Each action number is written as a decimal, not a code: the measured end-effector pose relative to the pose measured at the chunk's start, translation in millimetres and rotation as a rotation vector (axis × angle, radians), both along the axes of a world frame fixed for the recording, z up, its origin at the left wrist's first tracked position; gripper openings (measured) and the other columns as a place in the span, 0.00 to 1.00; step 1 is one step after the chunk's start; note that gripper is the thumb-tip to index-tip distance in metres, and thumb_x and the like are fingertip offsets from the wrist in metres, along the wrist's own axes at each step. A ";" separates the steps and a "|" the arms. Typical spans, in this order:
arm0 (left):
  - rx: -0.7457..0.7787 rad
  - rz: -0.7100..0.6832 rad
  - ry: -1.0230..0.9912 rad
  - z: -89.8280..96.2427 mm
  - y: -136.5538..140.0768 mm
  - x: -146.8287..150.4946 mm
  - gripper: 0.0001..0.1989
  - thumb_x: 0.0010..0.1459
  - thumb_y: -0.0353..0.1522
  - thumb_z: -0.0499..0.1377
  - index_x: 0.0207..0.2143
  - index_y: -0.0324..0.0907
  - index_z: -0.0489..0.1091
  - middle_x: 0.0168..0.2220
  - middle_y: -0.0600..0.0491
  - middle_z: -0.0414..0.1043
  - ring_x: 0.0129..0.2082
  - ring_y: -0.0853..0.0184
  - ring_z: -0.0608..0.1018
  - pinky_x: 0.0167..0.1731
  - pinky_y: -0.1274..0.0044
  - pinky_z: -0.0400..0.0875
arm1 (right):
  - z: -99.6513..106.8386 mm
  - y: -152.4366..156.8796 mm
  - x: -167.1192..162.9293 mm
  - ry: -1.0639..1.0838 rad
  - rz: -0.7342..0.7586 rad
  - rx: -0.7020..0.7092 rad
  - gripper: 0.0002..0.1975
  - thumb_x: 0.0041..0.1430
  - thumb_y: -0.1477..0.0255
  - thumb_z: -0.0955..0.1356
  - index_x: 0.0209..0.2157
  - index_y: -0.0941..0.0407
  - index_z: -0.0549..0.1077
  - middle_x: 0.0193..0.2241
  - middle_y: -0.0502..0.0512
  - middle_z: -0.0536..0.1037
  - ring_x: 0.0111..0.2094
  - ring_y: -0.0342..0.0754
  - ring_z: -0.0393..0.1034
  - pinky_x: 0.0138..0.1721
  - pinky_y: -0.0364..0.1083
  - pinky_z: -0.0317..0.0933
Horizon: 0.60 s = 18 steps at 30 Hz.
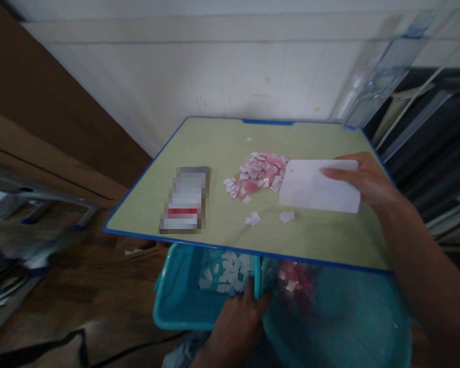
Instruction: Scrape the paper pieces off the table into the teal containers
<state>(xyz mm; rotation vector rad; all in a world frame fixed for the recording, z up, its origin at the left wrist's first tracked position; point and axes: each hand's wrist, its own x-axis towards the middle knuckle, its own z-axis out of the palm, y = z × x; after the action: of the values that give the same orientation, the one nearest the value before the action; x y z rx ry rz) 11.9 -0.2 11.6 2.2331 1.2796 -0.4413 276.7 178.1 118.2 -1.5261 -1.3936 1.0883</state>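
Right of centre, the right hand point(370, 179) pinches a white card point(304, 186) by its right end, edge against the pile of pink-and-white bits point(264, 171). I'd judge it light, fairly stiff, best held there. Lower centre, the left hand point(237, 319) straddles the blue tub point(167, 319)'s rim; whether it grips, I can't tell.

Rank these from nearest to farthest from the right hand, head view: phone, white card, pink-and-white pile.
1. White card: held in the right hand.
2. Pink-and-white pile: just left of the card.
3. Phone: farthest left, beyond the pile.
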 end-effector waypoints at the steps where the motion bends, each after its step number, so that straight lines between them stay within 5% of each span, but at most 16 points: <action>1: 0.001 0.004 0.005 0.0 -0.2 0.2 0.26 0.55 0.28 0.49 0.56 0.54 0.51 0.54 0.40 0.53 0.34 0.59 0.75 0.33 0.66 0.68 | 1.5 -0.2 5.6 -0.009 -0.013 -0.025 0.14 0.35 0.65 0.73 0.20 0.60 0.71 0.14 0.48 0.68 0.14 0.39 0.60 0.13 0.38 0.50; 8: 0.021 0.000 -0.012 -2.4 -1.3 -0.8 0.26 0.54 0.28 0.49 0.56 0.54 0.52 0.53 0.41 0.54 0.34 0.59 0.74 0.32 0.67 0.68 | 7.6 -2.9 9.7 -0.151 0.101 -0.077 0.15 0.38 0.63 0.72 0.21 0.62 0.71 0.13 0.48 0.67 0.14 0.38 0.58 0.13 0.38 0.48; 18: 0.051 -0.010 -0.030 -4.7 -2.1 -1.4 0.25 0.55 0.29 0.49 0.56 0.53 0.52 0.54 0.37 0.53 0.33 0.57 0.75 0.31 0.66 0.68 | 11.6 -5.4 15.2 -0.234 -0.011 0.012 0.14 0.39 0.65 0.71 0.20 0.61 0.70 0.13 0.48 0.65 0.14 0.37 0.56 0.13 0.38 0.46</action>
<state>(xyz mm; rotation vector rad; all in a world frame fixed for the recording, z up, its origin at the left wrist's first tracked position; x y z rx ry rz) 10.4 -2.3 6.9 2.2804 1.2780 -0.3820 291.9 172.7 129.8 -1.6931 -1.5426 0.9148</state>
